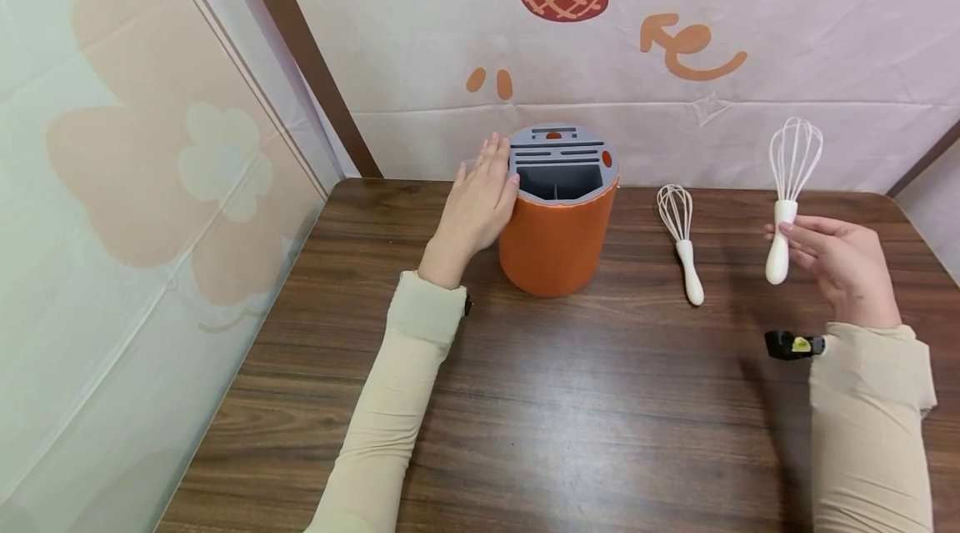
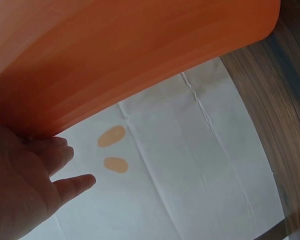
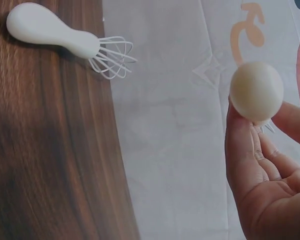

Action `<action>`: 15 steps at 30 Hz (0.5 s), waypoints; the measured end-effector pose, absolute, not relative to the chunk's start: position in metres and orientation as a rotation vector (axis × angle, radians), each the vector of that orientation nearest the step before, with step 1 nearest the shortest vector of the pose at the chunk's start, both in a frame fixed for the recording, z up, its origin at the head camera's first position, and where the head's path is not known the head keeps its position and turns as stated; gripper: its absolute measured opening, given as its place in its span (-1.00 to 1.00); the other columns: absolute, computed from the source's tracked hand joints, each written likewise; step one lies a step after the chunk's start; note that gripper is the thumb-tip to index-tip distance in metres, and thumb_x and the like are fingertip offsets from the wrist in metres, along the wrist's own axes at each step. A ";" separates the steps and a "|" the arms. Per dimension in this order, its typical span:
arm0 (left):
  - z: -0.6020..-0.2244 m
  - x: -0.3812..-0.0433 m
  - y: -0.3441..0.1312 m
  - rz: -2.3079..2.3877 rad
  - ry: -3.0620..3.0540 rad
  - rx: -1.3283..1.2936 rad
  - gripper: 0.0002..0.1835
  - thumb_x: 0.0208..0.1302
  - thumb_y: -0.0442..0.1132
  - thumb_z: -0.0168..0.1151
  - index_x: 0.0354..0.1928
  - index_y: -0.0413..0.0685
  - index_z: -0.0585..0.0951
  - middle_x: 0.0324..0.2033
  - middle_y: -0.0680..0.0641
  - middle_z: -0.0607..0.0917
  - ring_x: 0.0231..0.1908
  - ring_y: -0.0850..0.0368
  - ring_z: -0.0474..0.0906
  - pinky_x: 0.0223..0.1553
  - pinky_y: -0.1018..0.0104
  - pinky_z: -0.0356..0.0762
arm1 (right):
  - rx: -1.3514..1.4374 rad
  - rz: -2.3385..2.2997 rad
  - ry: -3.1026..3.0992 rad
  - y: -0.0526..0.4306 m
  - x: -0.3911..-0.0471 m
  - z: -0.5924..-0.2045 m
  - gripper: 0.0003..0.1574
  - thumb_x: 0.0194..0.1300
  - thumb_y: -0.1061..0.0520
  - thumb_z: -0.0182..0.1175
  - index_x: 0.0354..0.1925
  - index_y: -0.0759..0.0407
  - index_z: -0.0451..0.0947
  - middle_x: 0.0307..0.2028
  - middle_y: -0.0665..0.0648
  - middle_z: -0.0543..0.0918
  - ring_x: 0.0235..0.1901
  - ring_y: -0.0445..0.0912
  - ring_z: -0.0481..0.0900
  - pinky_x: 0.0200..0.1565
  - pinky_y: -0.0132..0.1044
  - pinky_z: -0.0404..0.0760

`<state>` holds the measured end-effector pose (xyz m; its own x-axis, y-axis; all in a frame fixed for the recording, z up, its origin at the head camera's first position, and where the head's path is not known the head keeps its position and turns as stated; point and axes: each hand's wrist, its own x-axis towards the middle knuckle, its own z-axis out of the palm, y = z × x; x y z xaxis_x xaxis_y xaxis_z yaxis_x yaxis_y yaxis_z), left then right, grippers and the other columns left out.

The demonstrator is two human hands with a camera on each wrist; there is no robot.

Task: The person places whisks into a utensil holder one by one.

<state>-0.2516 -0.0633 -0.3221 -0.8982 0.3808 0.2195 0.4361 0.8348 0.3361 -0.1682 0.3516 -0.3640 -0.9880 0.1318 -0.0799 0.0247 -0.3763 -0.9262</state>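
An orange utensil holder (image 1: 555,245) with a grey slotted top (image 1: 558,151) stands near the back of the table. My left hand (image 1: 480,199) rests against its left side with straight fingers, also seen by the orange wall in the left wrist view. My right hand (image 1: 847,266) pinches the white handle of a whisk (image 1: 782,241), held upright above the table with its wires up. In the right wrist view the handle's round end faces the camera. A second, smaller white whisk (image 1: 688,266) lies on the table between the holder and my right hand.
The brown wooden table (image 1: 525,416) ends at a printed cloth backdrop (image 1: 420,41) just behind the holder. Another cloth wall (image 1: 150,283) runs along the left edge.
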 end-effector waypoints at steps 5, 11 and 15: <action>-0.323 -0.252 -0.060 -0.574 -2.868 -0.644 -0.37 0.49 -0.03 -0.36 0.47 -0.17 -0.06 0.46 -0.11 -0.07 0.44 0.13 -0.26 0.38 0.01 -0.28 | -0.179 2.520 -1.758 0.347 -0.168 -0.362 -0.75 0.21 0.46 0.14 -0.40 0.26 0.71 -0.46 0.15 0.72 -0.40 -0.14 0.71 -0.37 -0.38 0.63; -0.323 -0.252 -0.058 -0.569 -2.866 -0.642 -0.38 0.49 -0.04 -0.36 0.47 -0.17 -0.07 0.46 -0.11 -0.07 0.44 0.13 -0.26 0.38 0.02 -0.28 | -0.131 2.505 -1.788 0.343 -0.170 -0.361 -0.72 0.23 0.47 0.11 -0.39 0.25 0.72 -0.45 0.15 0.73 -0.38 -0.15 0.71 -0.35 -0.39 0.63; -0.324 -0.253 -0.057 -0.570 -2.873 -0.636 -0.37 0.49 -0.03 -0.36 0.48 -0.16 -0.08 0.46 -0.10 -0.09 0.44 0.14 -0.27 0.38 0.03 -0.30 | -0.109 2.512 -1.788 0.340 -0.171 -0.360 -0.73 0.23 0.47 0.11 -0.38 0.26 0.71 -0.45 0.16 0.72 -0.37 -0.13 0.71 -0.33 -0.39 0.63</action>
